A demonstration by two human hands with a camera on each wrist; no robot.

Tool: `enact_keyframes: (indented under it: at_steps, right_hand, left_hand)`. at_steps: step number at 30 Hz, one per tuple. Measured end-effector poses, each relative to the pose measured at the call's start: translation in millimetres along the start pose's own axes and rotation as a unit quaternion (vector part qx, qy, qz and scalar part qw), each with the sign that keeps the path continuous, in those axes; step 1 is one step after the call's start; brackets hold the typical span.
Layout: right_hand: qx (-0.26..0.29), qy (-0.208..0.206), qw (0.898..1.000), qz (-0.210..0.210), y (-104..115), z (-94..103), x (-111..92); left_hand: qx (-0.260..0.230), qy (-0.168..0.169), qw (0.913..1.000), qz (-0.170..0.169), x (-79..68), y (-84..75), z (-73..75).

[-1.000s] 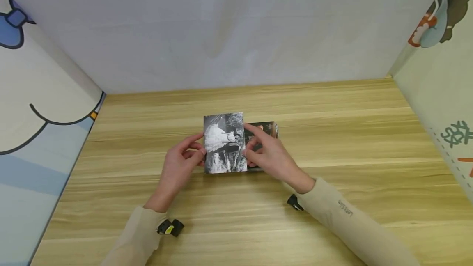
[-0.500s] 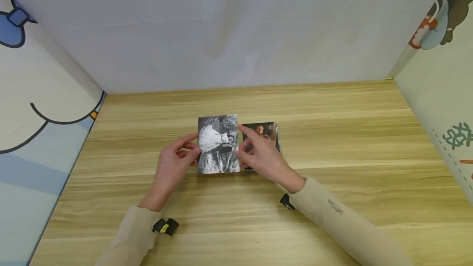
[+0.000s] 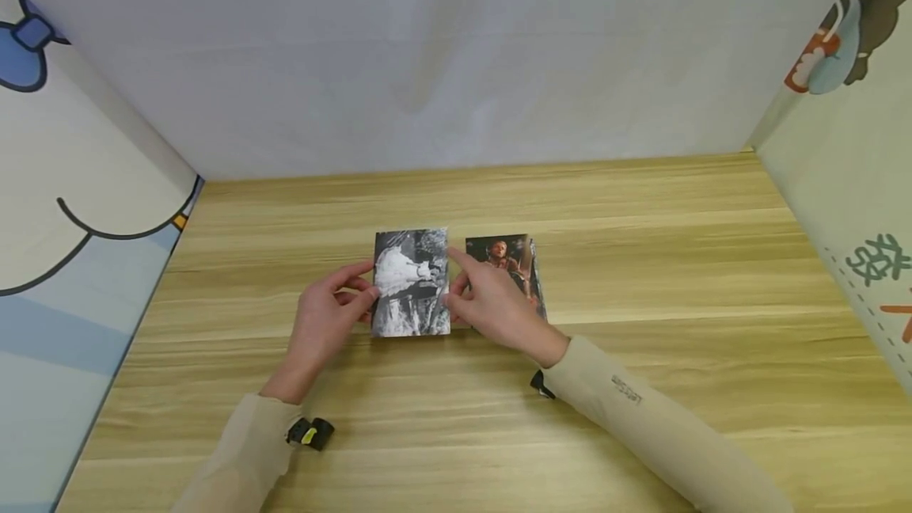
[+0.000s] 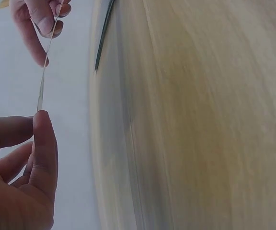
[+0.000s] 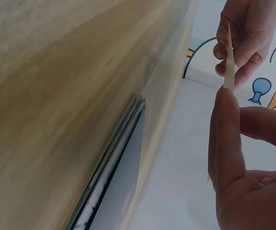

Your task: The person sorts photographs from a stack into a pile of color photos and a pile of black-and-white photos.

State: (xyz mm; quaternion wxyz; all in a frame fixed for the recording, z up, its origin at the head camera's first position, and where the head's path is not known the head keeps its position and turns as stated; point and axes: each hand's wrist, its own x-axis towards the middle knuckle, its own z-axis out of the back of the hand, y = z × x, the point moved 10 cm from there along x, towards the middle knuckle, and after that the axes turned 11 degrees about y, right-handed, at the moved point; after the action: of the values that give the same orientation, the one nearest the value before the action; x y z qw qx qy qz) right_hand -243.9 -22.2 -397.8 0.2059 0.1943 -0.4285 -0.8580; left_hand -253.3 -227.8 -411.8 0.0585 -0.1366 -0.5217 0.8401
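A black-and-white photo card (image 3: 411, 283) is held level above the table between both hands, its picture lying sideways in the head view. My left hand (image 3: 326, 311) pinches its left edge between thumb and fingers. At the opposite edge my right hand (image 3: 499, 303) pinches it the same way, with the index finger along the upper part of that edge. Both wrist views show the card edge-on, as a thin pale strip (image 5: 229, 67) in the right one. Beneath the right hand lies a small stack of photo cards (image 3: 501, 252), a dark colour picture on top, partly hidden by that hand.
The stack's layered edges (image 5: 111, 163) show on the wood-grain table (image 3: 641, 260). A pale cloth wall (image 3: 463, 62) rises behind the table, with printed panels (image 3: 85, 180) at both sides. Black wrist straps (image 3: 311, 434) are at the sleeves.
Both hands have moved left and slightly nearer with the black-and-white photo card. It no longer overlaps the stack, and more of the top colour picture shows.
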Motion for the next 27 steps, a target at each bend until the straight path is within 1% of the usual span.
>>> enact_keyframes:
  at_steps: [4,8,16,19,24,27]
  right_hand:
    - [-0.010,0.004,1.000,0.006,1,-3.2,-1]
    - [-0.021,0.008,1.000,0.009,2,-6.7,-2]
    - [-0.026,0.018,1.000,0.002,2,-15.1,-3]
    - [-0.032,0.019,0.999,0.005,4,-17.3,-3]
    - [-0.052,0.015,0.998,0.006,6,-20.1,-3]
    - [-0.052,0.017,0.998,0.004,6,-22.9,-3]
  left_hand:
    - [0.015,0.001,0.9999,0.007,-3.9,2.5,-1.8]
    - [0.018,0.000,0.9997,0.015,-8.0,4.7,-3.3]
    - [0.029,-0.002,0.9991,0.030,-16.5,6.6,-4.8]
    - [0.048,-0.004,0.9984,0.031,-18.9,7.4,-4.5]
    - [0.094,-0.007,0.9952,0.029,-23.0,6.5,-3.9]
    - [0.101,-0.004,0.9944,0.032,-25.4,7.8,-4.3]
